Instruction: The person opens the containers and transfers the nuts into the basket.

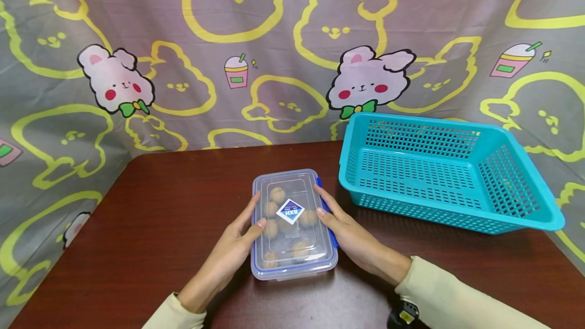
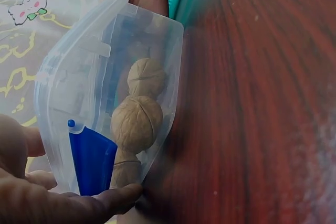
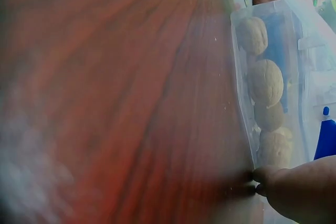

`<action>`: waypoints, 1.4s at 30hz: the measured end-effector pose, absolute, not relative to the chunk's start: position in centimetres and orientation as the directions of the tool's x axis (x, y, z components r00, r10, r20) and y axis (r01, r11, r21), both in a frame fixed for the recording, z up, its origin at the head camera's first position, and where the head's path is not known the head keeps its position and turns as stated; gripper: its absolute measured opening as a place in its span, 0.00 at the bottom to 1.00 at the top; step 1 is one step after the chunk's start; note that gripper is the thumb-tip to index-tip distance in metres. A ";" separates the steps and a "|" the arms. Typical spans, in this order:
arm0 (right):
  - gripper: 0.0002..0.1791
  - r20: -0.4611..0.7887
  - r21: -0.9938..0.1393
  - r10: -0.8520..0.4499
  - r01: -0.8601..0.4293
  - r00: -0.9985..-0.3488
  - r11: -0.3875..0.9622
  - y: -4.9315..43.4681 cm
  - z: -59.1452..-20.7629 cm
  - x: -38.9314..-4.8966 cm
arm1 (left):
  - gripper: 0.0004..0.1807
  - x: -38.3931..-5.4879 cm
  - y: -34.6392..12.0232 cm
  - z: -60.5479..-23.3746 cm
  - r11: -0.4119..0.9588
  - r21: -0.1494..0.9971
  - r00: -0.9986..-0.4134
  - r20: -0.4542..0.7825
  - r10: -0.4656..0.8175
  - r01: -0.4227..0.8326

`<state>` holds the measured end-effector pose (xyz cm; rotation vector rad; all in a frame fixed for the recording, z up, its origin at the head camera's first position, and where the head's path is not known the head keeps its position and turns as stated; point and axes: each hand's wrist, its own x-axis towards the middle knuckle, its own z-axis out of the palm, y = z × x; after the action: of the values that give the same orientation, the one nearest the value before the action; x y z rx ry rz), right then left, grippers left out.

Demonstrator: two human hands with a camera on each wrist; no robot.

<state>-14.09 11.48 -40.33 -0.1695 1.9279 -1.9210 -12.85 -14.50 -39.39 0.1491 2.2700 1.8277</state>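
Observation:
A clear lidded food storage box [image 1: 299, 183] with a blue seal lies on the table. Several walnuts [image 2: 137, 123] show through its walls, and a diamond-shaped label [image 1: 290, 211] is on the lid. My left hand [image 1: 230, 253] holds the box's left side, thumb on the lid's edge. On the opposite side my right hand [image 1: 354, 235] grips it, with the thumb over the lid's rim. A blue clip [image 2: 93, 158] on the box's end is down in the left wrist view. Another blue clip [image 3: 326, 139] appears in the right wrist view.
A turquoise plastic basket [image 1: 439, 213] with slotted walls stands at the right of the dark red wooden table [image 1: 183, 192]. Behind the table hangs a curtain [image 1: 283, 29] printed with cartoon rabbits. A dark watch [image 1: 404, 314] is at the right wrist.

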 end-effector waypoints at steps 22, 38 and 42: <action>0.32 -0.127 -0.991 -0.465 0.088 -0.876 0.105 12.8 -40.7 -14.7 | 0.36 -12.5 -14.6 -39.2 0.255 0.967 -0.974 -0.074 0.214 -0.018; 0.32 -0.163 -0.965 -0.373 0.069 -0.914 0.254 13.1 -39.7 -14.4 | 0.36 -12.4 -14.4 -39.0 0.256 0.966 -0.976 -0.079 0.204 -0.025; 0.33 -0.164 -0.951 -0.328 0.062 -0.930 0.302 13.1 -39.5 -14.1 | 0.36 -12.5 -14.5 -39.0 0.272 0.962 -0.979 -0.073 0.189 -0.019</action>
<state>-14.06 13.13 -39.50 -0.2405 2.2473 -1.6639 -12.46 -14.55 -38.96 0.1594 2.3615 1.7905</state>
